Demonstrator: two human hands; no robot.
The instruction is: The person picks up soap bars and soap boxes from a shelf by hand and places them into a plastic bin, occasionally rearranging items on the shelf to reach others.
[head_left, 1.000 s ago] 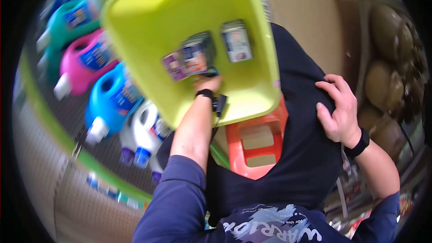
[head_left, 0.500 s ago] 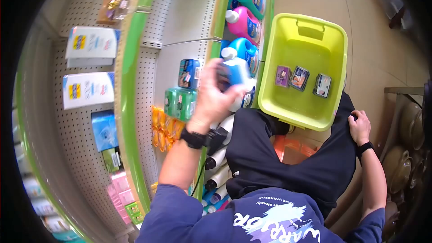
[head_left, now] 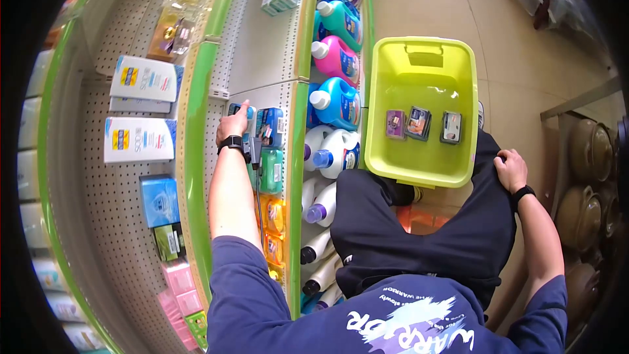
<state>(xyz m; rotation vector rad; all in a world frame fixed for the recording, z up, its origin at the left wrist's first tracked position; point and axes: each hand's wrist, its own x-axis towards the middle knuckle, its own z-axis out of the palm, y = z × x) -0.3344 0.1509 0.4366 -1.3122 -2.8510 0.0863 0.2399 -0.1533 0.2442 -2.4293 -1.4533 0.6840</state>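
On the shelf at left, my left hand (head_left: 232, 124) is closed around a blue pack (head_left: 249, 115), partly hidden by the fingers. Right beside it stands another blue pack (head_left: 270, 127), with green packs (head_left: 270, 172) and orange packs (head_left: 274, 216) nearer to me. My right hand (head_left: 511, 169) rests on my thigh, fingers spread and holding nothing. A yellow-green bin (head_left: 419, 172) stands on the floor in front of my legs. Inside it lie a purple pack (head_left: 395, 124), a dark pack with a picture (head_left: 418, 122) and a dark-edged pale pack (head_left: 451, 127).
Detergent bottles (head_left: 341, 103) line the lower shelf between the bin and the upper shelf. White boxes (head_left: 139, 139) and a blue box (head_left: 159, 200) stand on the far-left shelf. Brown pots (head_left: 582, 216) sit on a rack at the right.
My left hand has moved left with the blue pack, from above the bottles to the upper shelf. The view has shifted slightly; my right hand still rests on my thigh.
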